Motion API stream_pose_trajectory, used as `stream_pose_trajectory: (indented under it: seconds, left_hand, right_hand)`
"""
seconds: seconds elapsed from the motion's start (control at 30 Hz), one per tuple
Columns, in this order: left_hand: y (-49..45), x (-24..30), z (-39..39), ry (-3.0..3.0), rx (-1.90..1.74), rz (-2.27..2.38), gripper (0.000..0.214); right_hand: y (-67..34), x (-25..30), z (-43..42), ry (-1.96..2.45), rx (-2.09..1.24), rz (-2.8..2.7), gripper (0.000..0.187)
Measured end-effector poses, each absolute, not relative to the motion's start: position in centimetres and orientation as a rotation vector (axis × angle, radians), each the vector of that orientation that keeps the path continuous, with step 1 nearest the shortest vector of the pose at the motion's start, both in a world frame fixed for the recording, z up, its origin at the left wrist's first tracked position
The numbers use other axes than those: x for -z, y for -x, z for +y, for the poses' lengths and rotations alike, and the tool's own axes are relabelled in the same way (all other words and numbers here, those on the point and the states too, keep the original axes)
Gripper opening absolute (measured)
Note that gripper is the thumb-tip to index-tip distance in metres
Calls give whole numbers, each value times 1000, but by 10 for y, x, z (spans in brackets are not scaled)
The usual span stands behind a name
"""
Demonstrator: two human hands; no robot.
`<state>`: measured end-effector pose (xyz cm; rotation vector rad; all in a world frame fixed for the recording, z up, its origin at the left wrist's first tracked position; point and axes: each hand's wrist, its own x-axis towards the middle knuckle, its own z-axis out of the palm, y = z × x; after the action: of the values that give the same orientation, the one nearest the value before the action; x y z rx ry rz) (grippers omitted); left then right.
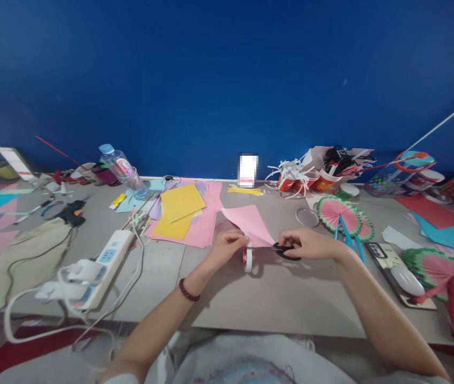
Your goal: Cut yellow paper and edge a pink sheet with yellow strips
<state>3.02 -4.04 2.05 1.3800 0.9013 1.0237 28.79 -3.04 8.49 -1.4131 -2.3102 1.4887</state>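
Observation:
My left hand [230,246] is closed on a roll of white tape [248,260], which hangs from the pinched fingers over the table. A sheet of pink paper [251,222] lies just beyond, its near edge close to those fingertips. My right hand [303,244] grips the black handles of a pair of scissors [288,252]. The blades point left toward the tape and the paper's near edge; whether they touch either I cannot tell. A beaded bracelet [189,289] circles my left wrist.
Yellow paper [182,202] lies on pink sheets at left, near a plastic bottle [125,168] and a power strip [106,269] with cables. A lit phone [247,170] leans on the wall. Paper fans [339,216], cups [325,181] and a mouse [406,280] on a phone are at right.

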Motion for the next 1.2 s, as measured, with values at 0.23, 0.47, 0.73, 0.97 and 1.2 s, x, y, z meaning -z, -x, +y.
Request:
stream_pose_trajectory:
  seconds: [0.23, 0.47, 0.73, 0.97, 1.2]
  left_hand:
    - [-30, -21, -40, -1379, -1019, 903, 29]
    - [-31, -24, -41, -1367, -1017, 922, 31]
    - [-31, -20, -40, -1358, -1022, 911, 27]
    - [-31, -23, -42, -1326, -1036, 927, 26]
    - [-30, -24, -41, -1348, -1013, 879, 29]
  right_hand:
    - [-289, -85, -30, 1410, -1483, -2318, 28]
    - [-288, -86, -31, 1397, -1471, -2345, 23]
    - [-286, -86, -32, 1369, -1432, -2404, 23]
    - [-289, -81, -29, 1352, -1526, -2371, 26]
    - [-289, -79, -27, 1284, -1668, -2308, 32]
